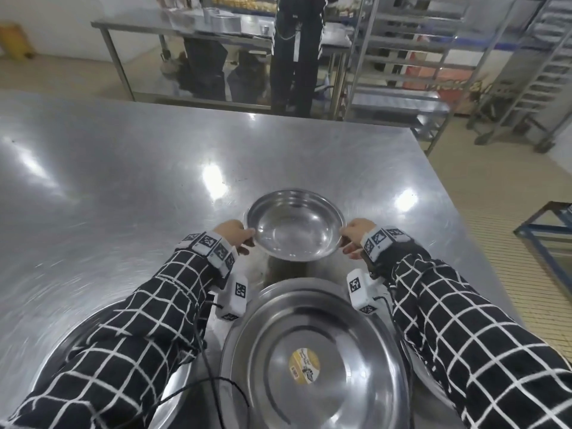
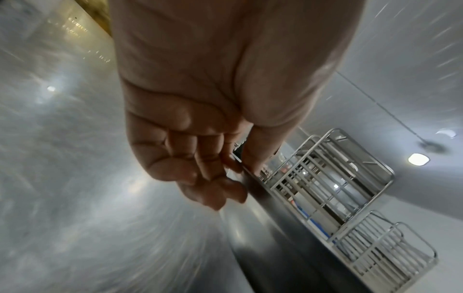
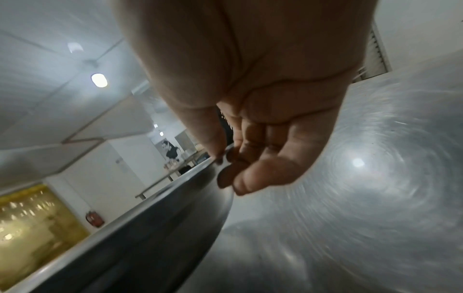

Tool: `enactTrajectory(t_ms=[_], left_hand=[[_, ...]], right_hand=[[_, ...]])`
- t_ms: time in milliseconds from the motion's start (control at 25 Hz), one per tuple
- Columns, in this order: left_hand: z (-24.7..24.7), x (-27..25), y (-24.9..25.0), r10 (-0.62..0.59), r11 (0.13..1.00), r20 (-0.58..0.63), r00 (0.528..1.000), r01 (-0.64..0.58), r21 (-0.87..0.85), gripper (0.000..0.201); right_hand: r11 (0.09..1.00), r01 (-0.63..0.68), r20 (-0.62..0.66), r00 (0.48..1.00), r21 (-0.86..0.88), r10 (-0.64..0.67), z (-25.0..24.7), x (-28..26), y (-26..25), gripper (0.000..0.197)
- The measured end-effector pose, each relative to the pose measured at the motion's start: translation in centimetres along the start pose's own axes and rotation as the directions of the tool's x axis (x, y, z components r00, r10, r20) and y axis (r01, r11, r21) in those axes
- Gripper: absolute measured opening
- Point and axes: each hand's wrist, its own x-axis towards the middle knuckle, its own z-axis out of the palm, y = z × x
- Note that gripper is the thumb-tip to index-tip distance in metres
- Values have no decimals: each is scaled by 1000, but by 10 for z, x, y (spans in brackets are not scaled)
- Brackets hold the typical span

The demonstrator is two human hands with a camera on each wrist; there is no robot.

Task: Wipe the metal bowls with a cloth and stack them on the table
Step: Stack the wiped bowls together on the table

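A small shiny metal bowl (image 1: 294,226) hangs a little above the steel table (image 1: 123,168), held level by its rim from both sides. My left hand (image 1: 240,238) pinches the left rim, thumb on top and fingers under it; the left wrist view shows that hand (image 2: 233,166) on the bowl's rim (image 2: 253,182). My right hand (image 1: 353,239) pinches the right rim the same way, as the right wrist view shows with the hand (image 3: 223,158) on the bowl (image 3: 175,208). No cloth shows in any view.
A larger metal bowl (image 1: 312,360) with a yellow sticker sits near me under my forearms. Another big bowl (image 1: 62,351) lies partly hidden under my left sleeve. A person (image 1: 297,51) stands beyond the table's far edge, with steel racks (image 1: 433,57) at the right.
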Motion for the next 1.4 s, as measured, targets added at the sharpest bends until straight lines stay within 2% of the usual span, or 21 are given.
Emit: enactTrajectory(t_ms=[120,200,280,360,440,520,640,720,800,960,1240,1320,1400], left_hand=[[-7,-29,16,95,993,-117,989,-102,-54,20],[-7,-56,23,158,986,-177,971,-164,-19,23],[-1,-85,22,208,975,-254,944,-221,-21,26],[11,-116,14,227,956,-327,917,-275,-107,28],[30,-150,-1,234,946,-362,902,-297,-127,32],[51,-180,-20,237,954,-387,891,-289,-83,36],[80,-218,-48,234,971,-410,882,-235,48,42],[94,-234,-61,245,968,-424,872,-195,160,45],[107,-246,-72,264,944,-417,870,-143,299,43],[120,-257,-86,302,869,-389,870,-84,488,38],[130,-261,-97,258,790,-375,890,29,612,39],[130,-267,-98,248,800,-379,891,32,598,39],[127,-274,-106,215,850,-379,900,18,526,41]], right_hand=[[983,160,-158,977,90,-145,-8,-14,4,14],[960,226,-205,960,165,-191,-13,-31,13,14],[938,253,-204,957,239,-206,-15,-55,24,19],[919,235,-176,967,315,-187,-14,-80,38,22],[912,228,-144,971,342,-189,-13,-110,59,23],[929,265,-140,962,257,-235,-9,-132,84,27],[939,340,-146,932,41,-331,-2,-161,125,31],[941,336,-107,935,-37,-338,4,-171,148,31],[945,321,-96,941,-59,-325,9,-183,169,36],[907,333,-148,914,-260,-378,16,-198,188,34],[811,356,-109,886,-464,-451,17,-208,197,35],[805,355,-121,880,-475,-460,17,-214,194,37],[826,379,-140,871,-418,-470,21,-222,192,37]])
